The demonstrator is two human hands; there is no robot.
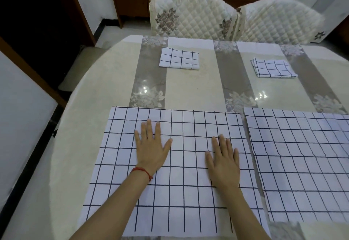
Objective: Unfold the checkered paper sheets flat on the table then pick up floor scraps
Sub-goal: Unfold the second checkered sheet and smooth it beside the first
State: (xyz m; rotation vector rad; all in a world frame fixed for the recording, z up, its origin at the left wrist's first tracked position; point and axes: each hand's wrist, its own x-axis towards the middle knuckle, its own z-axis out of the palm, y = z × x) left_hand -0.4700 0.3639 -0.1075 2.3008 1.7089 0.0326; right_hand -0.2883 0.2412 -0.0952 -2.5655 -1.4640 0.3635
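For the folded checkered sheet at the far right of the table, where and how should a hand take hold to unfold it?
Pinch the top layer of the far right folded sheet at its left end, where the stacked layer edges show separately, coming from the left. The layers look loose and liftable there; elsewhere the edges are not clearly separate, so this is a judgement.

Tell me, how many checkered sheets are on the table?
4. One unfolded sheet lies under both hands, another unfolded one lies to its right, and two folded ones sit farther back, one left and one right. More may lie out of view.
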